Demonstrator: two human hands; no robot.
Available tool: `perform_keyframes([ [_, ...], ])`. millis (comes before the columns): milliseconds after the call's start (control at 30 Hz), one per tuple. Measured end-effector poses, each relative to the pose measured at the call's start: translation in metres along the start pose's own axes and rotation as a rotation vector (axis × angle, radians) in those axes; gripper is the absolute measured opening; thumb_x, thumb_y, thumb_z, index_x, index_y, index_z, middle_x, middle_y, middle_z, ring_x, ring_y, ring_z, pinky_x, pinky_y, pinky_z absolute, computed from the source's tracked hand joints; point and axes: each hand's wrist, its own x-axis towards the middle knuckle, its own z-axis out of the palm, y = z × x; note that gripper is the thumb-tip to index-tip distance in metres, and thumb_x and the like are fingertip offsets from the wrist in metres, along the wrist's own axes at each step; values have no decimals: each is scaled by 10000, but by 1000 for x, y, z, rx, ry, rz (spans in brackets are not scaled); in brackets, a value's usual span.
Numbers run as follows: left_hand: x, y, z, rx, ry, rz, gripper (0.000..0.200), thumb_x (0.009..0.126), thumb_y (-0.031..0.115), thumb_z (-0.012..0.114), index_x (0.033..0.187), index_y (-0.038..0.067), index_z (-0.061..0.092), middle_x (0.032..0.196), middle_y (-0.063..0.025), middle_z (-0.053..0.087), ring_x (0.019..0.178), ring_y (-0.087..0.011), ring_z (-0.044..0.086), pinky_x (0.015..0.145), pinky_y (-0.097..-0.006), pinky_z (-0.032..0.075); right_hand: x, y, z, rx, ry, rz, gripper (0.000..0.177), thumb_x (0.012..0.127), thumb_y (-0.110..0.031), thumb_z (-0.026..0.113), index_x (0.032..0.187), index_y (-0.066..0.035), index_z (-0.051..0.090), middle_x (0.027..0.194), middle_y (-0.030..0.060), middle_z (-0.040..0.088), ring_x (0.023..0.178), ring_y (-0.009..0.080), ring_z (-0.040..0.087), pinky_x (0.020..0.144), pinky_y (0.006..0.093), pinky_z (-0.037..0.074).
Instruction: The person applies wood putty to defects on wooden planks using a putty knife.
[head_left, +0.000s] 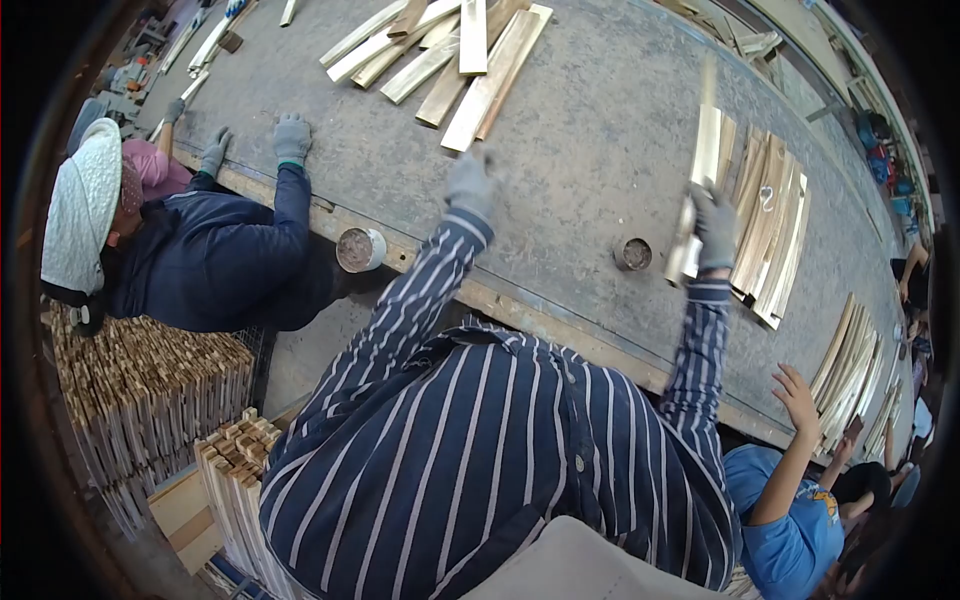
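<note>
My left hand (470, 187), in a grey glove, is over the table just short of the near end of a pale wooden slat (497, 80) in a loose, overlapping pile. Its fingers are smeared by motion, and I see nothing held in it. At the right, my right hand (714, 228), also gloved, is closed on the edge of a light wooden slat (684, 236), whose far end looks blurred. Beside that hand lies a row of wooden slats (768, 205), set roughly side by side. A small round tin (633, 254) stands between my hands.
The grey table (570, 190) has its edge before my body. Another tin (360, 250) is at that edge, near a co-worker in a white hat (85, 215). A person in blue (785, 520) is at my right. Stacked slats (150, 390) stand at lower left.
</note>
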Motion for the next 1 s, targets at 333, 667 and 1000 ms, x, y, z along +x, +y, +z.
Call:
perform_keyframes([
  [333,91,-32,-6,191,-129,-106,514,739,199,707,1184,29,514,997,-143,602,877,-272,617,735,-369,509,37,48,-128,-762,216,93,595,788,-432,656,1219,-32,571,887,185,687,863,296,667,776,366,497],
  [667,-28,-69,-10,-1335,-492,-261,533,693,-16,582,1199,-107,440,971,-179,589,804,-264,630,657,-362,571,18,99,-74,-769,201,-3,379,811,-326,601,1085,-67,641,964,212,651,922,370,620,814,446,481],
  [1000,-48,-7,-18,-1236,-584,-152,494,746,-12,662,1193,-79,461,990,-181,602,778,-231,645,641,-329,572,31,137,-213,-1063,504,165,361,854,-367,542,977,-59,685,957,205,663,882,376,640,734,452,513],
])
